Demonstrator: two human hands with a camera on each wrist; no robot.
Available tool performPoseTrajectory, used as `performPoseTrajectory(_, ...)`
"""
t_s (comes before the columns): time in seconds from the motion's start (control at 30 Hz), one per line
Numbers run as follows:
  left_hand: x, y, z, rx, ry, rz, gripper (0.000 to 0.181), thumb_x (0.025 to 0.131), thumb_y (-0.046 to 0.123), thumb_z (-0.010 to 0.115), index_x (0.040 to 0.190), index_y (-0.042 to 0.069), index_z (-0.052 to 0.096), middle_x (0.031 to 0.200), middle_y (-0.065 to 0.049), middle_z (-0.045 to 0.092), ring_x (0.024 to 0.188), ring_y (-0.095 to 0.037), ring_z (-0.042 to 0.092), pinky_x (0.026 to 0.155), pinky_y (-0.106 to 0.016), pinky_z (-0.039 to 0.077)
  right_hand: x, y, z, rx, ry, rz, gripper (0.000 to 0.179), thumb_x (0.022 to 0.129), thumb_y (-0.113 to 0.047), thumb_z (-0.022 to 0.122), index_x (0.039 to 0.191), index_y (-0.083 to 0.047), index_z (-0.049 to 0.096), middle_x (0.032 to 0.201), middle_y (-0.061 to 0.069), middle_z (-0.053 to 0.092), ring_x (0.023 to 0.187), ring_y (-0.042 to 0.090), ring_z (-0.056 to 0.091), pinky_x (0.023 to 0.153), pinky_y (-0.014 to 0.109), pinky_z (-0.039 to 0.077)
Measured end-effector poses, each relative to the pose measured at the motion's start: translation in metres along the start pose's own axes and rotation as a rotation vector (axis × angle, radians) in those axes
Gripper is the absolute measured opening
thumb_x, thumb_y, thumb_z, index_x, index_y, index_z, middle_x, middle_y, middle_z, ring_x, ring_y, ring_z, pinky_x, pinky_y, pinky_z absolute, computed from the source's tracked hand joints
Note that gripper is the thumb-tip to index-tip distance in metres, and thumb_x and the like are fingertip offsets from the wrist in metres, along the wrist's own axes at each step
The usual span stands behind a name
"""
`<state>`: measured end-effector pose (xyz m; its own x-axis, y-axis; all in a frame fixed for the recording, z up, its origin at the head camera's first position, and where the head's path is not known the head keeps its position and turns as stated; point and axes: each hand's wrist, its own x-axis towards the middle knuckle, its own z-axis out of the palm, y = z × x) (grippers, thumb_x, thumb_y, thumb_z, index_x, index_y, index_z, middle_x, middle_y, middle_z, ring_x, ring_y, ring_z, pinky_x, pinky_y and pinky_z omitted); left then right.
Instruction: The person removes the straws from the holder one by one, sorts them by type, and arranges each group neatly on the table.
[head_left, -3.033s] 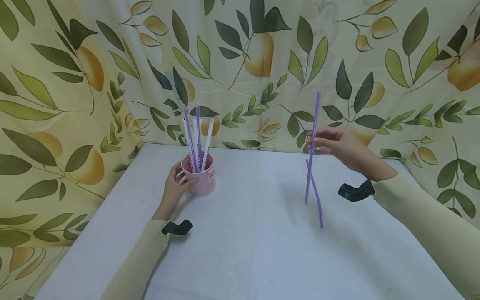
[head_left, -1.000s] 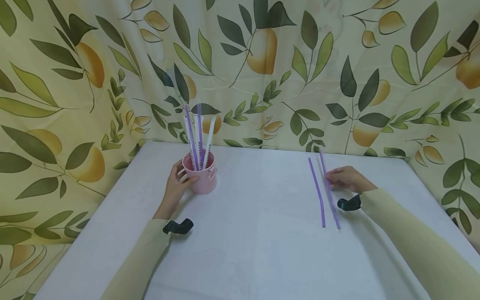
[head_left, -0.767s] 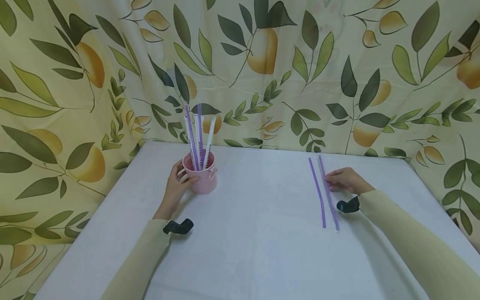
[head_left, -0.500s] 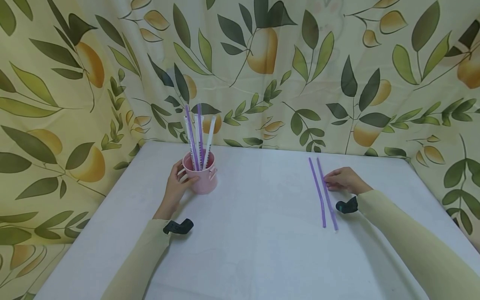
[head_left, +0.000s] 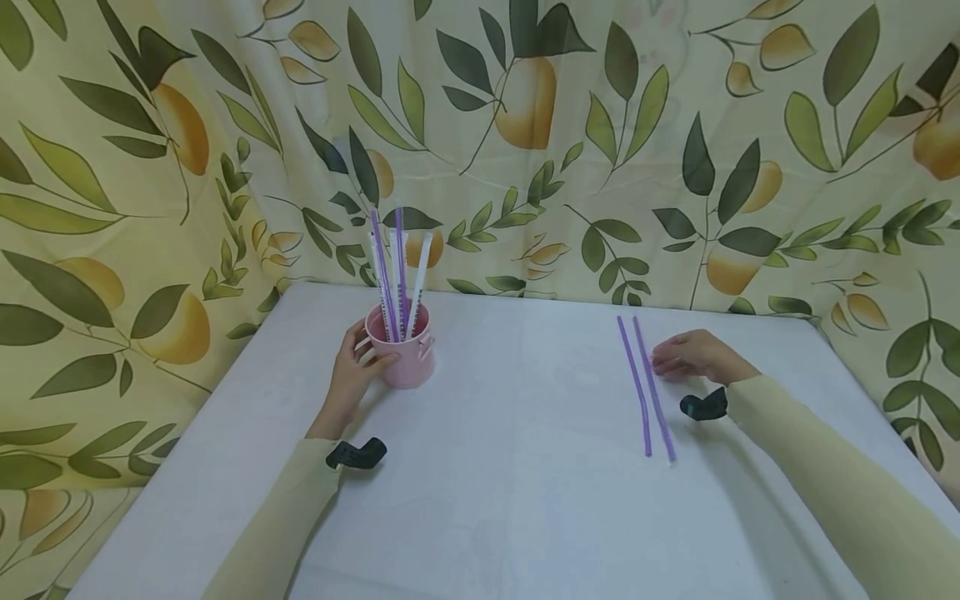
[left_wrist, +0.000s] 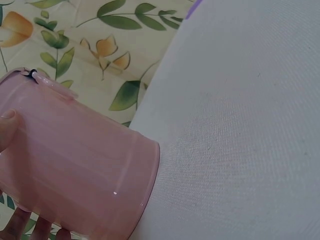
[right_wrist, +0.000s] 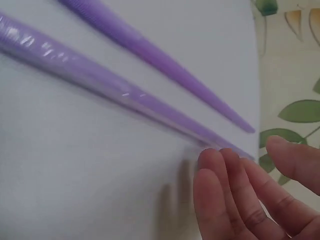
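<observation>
My left hand (head_left: 349,377) grips the side of a small pink bucket (head_left: 408,368), thumb in front and fingers around its far side. Two purple straws (head_left: 400,250) and several white straws with printed marks (head_left: 421,279) stand in it. On the table to the right, two more purple straws lie side by side: a bent straw (head_left: 636,387) and, right of it, another straw (head_left: 656,392) with a shiny, wrapper-like surface in the right wrist view. My right hand (head_left: 699,355) hovers just beside the right-hand straw, thumb apart from the fingers and nothing between them.
A white cloth (head_left: 510,467) covers the table. Behind and to the left hangs a curtain (head_left: 480,208) printed with leaves and fruit, close to the table's back edge. Each wrist wears a black camera (head_left: 705,405).
My right hand brought a purple straw down, laid it beside the bent one, slid it slightly left, then let go and drew back to the right. My left hand stays on the bucket.
</observation>
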<state>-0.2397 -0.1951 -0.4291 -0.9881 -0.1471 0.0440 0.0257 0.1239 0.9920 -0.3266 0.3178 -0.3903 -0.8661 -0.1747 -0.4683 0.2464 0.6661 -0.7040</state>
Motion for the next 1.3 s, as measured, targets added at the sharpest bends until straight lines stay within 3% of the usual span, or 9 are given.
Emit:
performPoseTrajectory(0.2, -0.005, 0.010, 0.000, -0.024, -0.017, -0.017, 0.078, 0.084, 0.009, 0.069, 0.147, 0.014, 0.024, 0.152, -0.013, 0.027, 0.140, -0.031, 0.029, 0.116, -0.044, 0.031, -0.010, -0.017, -0.008, -0.037, 0.012, -0.111, 0.055, 0.099, -0.029, 0.044, 0.133, 0.015, 0.039, 0.126, 0.029, 0.056, 0.106, 0.026, 0.065, 0.094, 0.038, 0.054)
performPoseTrajectory(0.37, -0.014, 0.024, 0.001, -0.005, -0.024, -0.030, 0.077, 0.085, 0.008, 0.067, 0.148, 0.011, 0.023, 0.152, -0.015, 0.026, 0.140, -0.033, 0.029, 0.116, -0.044, 0.031, -0.021, -0.039, -0.011, -0.069, 0.055, -0.196, 0.058, 0.100, -0.035, 0.040, 0.135, 0.011, 0.039, 0.135, 0.032, 0.046, 0.113, 0.032, 0.061, 0.092, 0.035, 0.055)
performPoseTrajectory(0.5, -0.015, 0.026, 0.001, 0.000, -0.029, -0.026, 0.077, 0.085, 0.009, 0.067, 0.148, 0.012, 0.023, 0.152, -0.014, 0.026, 0.140, -0.032, 0.029, 0.116, -0.043, 0.031, -0.031, -0.063, -0.011, -0.058, 0.102, -0.272, 0.056, 0.100, -0.037, 0.041, 0.134, 0.007, 0.042, 0.131, 0.026, 0.053, 0.109, 0.024, 0.064, 0.092, 0.032, 0.055)
performPoseTrajectory(0.6, -0.014, 0.024, 0.000, -0.009, -0.036, -0.018, 0.078, 0.085, 0.008, 0.067, 0.148, 0.010, 0.021, 0.152, -0.016, 0.025, 0.140, -0.034, 0.028, 0.117, -0.045, 0.030, -0.035, -0.081, -0.010, -0.011, 0.138, -0.346, 0.054, 0.098, -0.037, 0.045, 0.131, 0.005, 0.046, 0.116, 0.008, 0.067, 0.099, 0.012, 0.067, 0.089, 0.028, 0.056)
performPoseTrajectory(0.73, -0.008, 0.013, -0.001, -0.007, -0.028, -0.017, 0.079, 0.085, 0.011, 0.068, 0.148, 0.013, 0.021, 0.152, -0.014, 0.026, 0.140, -0.032, 0.029, 0.116, -0.044, 0.031, -0.035, -0.103, -0.002, 0.059, 0.175, -0.430, 0.052, 0.096, -0.039, 0.049, 0.128, 0.001, 0.049, 0.098, -0.014, 0.067, 0.089, 0.000, 0.066, 0.085, 0.021, 0.056)
performPoseTrajectory(0.9, -0.002, 0.001, -0.001, 0.021, -0.017, 0.001, 0.078, 0.085, 0.016, 0.069, 0.148, 0.017, 0.022, 0.152, -0.011, 0.027, 0.139, -0.030, 0.030, 0.116, -0.043, 0.032, -0.025, -0.127, 0.014, 0.103, 0.190, -0.503, 0.050, 0.095, -0.038, 0.050, 0.129, 0.000, 0.049, 0.099, -0.013, 0.065, 0.088, -0.002, 0.065, 0.084, 0.018, 0.055)
performPoseTrajectory(1.03, -0.002, 0.001, -0.001, 0.017, -0.016, 0.002, 0.078, 0.085, 0.015, 0.069, 0.148, 0.016, 0.023, 0.152, -0.011, 0.027, 0.139, -0.030, 0.030, 0.116, -0.043, 0.032, -0.015, -0.145, 0.029, 0.122, 0.170, -0.537, 0.047, 0.096, -0.034, 0.050, 0.129, -0.001, 0.051, 0.107, -0.003, 0.066, 0.090, 0.001, 0.065, 0.085, 0.022, 0.056)
performPoseTrajectory(1.13, -0.005, 0.009, -0.001, 0.007, -0.022, -0.012, 0.078, 0.085, 0.012, 0.069, 0.148, 0.014, 0.023, 0.152, -0.013, 0.026, 0.140, -0.032, 0.029, 0.116, -0.044, 0.031, -0.010, -0.159, 0.040, 0.138, 0.159, -0.547, 0.044, 0.096, -0.032, 0.050, 0.129, -0.002, 0.051, 0.114, 0.007, 0.064, 0.093, 0.004, 0.065, 0.088, 0.026, 0.056)
performPoseTrajectory(1.3, -0.015, 0.027, 0.000, 0.018, -0.032, -0.025, 0.077, 0.086, 0.010, 0.067, 0.148, 0.010, 0.021, 0.153, -0.016, 0.024, 0.140, -0.034, 0.027, 0.116, -0.045, 0.030, -0.003, -0.182, 0.061, 0.222, 0.121, -0.570, 0.041, 0.096, -0.027, 0.052, 0.127, -0.001, 0.052, 0.114, 0.010, 0.063, 0.095, 0.012, 0.067, 0.094, 0.036, 0.054)
